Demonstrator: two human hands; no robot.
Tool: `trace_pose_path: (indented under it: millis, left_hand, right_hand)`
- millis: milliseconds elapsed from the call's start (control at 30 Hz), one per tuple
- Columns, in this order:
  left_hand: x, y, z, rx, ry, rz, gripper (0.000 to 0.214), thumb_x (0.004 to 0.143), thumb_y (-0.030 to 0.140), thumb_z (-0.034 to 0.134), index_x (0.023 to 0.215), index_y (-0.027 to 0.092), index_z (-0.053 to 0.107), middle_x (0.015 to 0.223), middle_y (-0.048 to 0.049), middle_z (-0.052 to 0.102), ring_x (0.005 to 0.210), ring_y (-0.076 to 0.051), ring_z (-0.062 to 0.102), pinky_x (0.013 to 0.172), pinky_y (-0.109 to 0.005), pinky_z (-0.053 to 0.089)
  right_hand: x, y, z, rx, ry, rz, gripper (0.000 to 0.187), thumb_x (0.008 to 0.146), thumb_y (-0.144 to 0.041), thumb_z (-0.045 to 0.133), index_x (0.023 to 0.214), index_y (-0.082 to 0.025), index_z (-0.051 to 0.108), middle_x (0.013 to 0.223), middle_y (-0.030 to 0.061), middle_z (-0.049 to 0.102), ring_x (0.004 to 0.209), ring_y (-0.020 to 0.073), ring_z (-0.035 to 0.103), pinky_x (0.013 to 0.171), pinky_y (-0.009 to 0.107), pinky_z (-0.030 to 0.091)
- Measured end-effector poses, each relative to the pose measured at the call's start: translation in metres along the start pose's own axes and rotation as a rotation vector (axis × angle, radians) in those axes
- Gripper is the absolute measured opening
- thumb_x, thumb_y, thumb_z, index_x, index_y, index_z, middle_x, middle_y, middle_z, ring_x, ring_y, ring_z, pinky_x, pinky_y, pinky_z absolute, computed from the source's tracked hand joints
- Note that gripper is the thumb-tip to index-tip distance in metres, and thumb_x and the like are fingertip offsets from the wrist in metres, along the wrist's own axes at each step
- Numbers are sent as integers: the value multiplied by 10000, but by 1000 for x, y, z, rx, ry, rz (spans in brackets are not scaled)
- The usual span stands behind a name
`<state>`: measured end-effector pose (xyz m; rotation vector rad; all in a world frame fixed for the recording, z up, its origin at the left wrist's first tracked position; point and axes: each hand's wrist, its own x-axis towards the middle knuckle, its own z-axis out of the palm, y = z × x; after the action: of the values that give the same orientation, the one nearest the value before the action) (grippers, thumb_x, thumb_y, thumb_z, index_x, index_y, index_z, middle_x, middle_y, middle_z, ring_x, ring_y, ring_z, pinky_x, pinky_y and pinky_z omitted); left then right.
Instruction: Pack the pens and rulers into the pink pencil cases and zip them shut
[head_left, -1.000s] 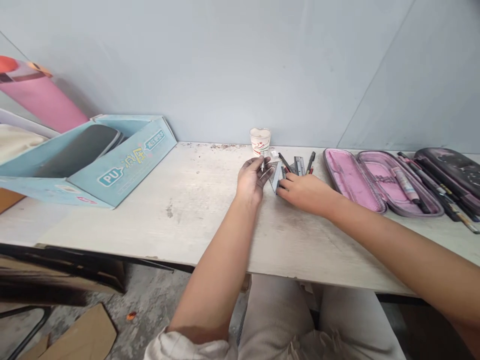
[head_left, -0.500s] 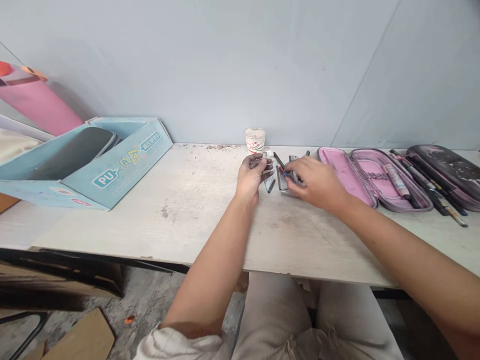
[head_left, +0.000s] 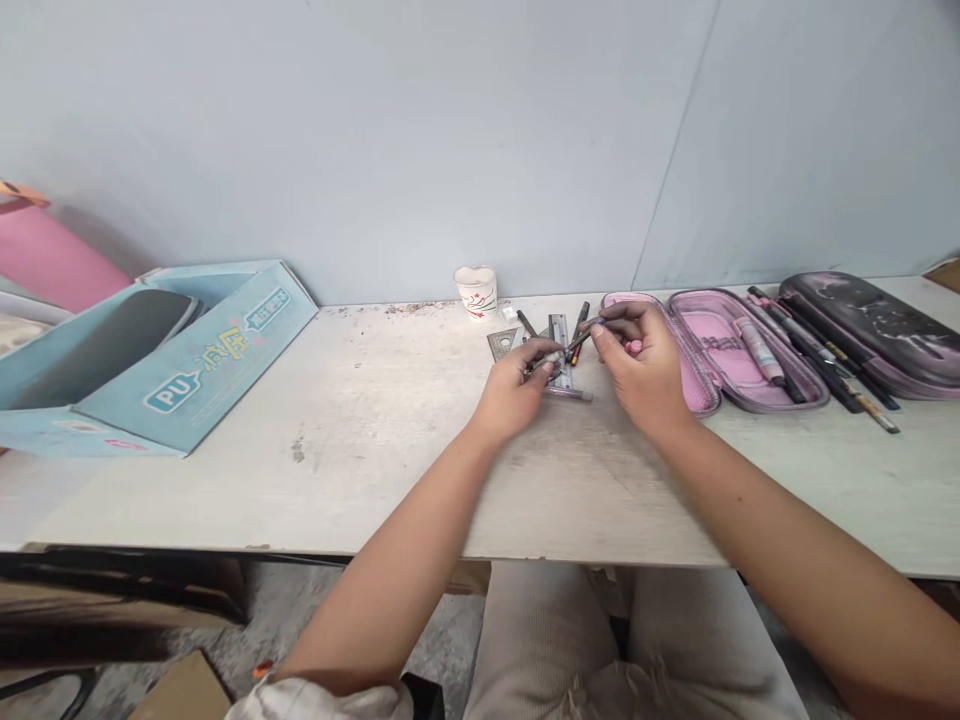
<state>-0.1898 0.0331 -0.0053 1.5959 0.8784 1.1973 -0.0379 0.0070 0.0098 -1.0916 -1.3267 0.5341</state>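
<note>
1. Pale-blue cardboard box: its far side by the worktop's back edge.
2. Left hand: fingers curled; what they grip, I cannot tell.
3. Dark pen-like stick: between the hands, nearer the back edge than the front; probably light, stiff, slightly slippery, best pinched mid-shaft.
4. Right hand: thumb and fingertips pinching the stick.
5. Pink-lined case: open, near the back edge.

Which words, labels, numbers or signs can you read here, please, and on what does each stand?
"PU": blue box, side panel.
Blue box, other characters: too blurred to read surely.
Triangular ruler: markings too small to read.
Marker in the pink-lined case: print too small.
Paper cup: red-and-green pattern, no readable words.
</note>
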Motion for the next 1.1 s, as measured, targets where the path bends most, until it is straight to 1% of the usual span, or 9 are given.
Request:
trace_pose_path:
  millis: [133, 233, 400, 500, 633, 800, 967, 1033, 1100]
  left_hand:
    - [-3, 0, 5, 2, -42, -19, 228, 756, 128, 554, 951, 203, 644, 851, -31, 640, 778, -129, 590, 755, -237, 458]
    - [-5, 2, 9, -89, -65, -51, 204, 766, 149, 552, 954, 202, 611, 815, -26, 625, 744, -123, 599, 727, -245, 485]
    - [-7, 3, 11, -174, -52, -68, 192, 747, 160, 592, 934, 203, 596, 784, -21, 605, 713, -128, 584, 701, -249, 484]
    - [-9, 3, 12, -171, -22, -49, 238, 741, 124, 588, 963, 211, 591, 789, -14, 596, 722, -127, 566, 715, -244, 462]
    - [-10, -1, 11, -51, -13, 18, 289, 751, 65, 528, 999, 210, 561, 773, 9, 574, 723, -118, 541, 747, -253, 437]
    - [-6, -10, 9, 146, -49, 87, 324, 782, 57, 442, 1062, 215, 479, 795, 14, 556, 700, -99, 519, 707, -246, 447]
    - [1, -3, 1, 8, 36, 83, 204, 822, 147, 451, 1010, 226, 438, 761, 27, 535, 653, -79, 538, 665, -230, 476]
    - [3, 2, -5, -56, 105, 66, 180, 831, 154, 443, 993, 229, 420, 738, 36, 520, 614, -68, 537, 648, -229, 484]
    - [5, 5, -10, -77, 170, 39, 176, 831, 145, 439, 983, 229, 413, 731, 39, 508, 592, -61, 537, 628, -227, 487]
  right_hand:
    - [-4, 0, 1, -73, -40, -16, 166, 813, -314, 499, 949, -223, 468, 899, 35, 627, 858, 157, 605, 695, 283, 453]
    - [-7, 0, 1, -200, -50, -99, 172, 835, -320, 474, 974, -219, 487, 921, 41, 624, 851, 163, 598, 711, 292, 450]
    - [-11, 3, -1, -432, -137, -327, 322, 853, -351, 444, 1134, -196, 470, 1006, 85, 615, 861, 192, 587, 737, 322, 452]
    - [-13, 5, 1, -503, -195, -374, 414, 859, -350, 430, 1234, -177, 409, 1098, 114, 591, 898, 212, 586, 746, 339, 460]
    - [-16, 10, 8, -548, -247, -385, 502, 868, -359, 408, 1327, -194, 292, 1101, 104, 595, 767, 195, 603, 671, 340, 477]
    - [-15, 12, 11, -618, -253, -413, 497, 888, -362, 363, 1346, -191, 270, 1075, 102, 607, 715, 183, 605, 624, 324, 474]
    - [-10, 8, 3, -662, -291, -380, 534, 894, -395, 356, 1368, -179, 239, 1115, 99, 596, 851, 205, 596, 625, 311, 460]
    - [-11, 8, 1, -758, -329, -379, 486, 889, -366, 369, 1325, -156, 321, 1115, 110, 596, 915, 223, 577, 655, 317, 451]
    - [-15, 9, 0, -908, -424, -388, 390, 874, -316, 390, 1219, -144, 448, 1061, 118, 612, 965, 247, 550, 664, 322, 436]
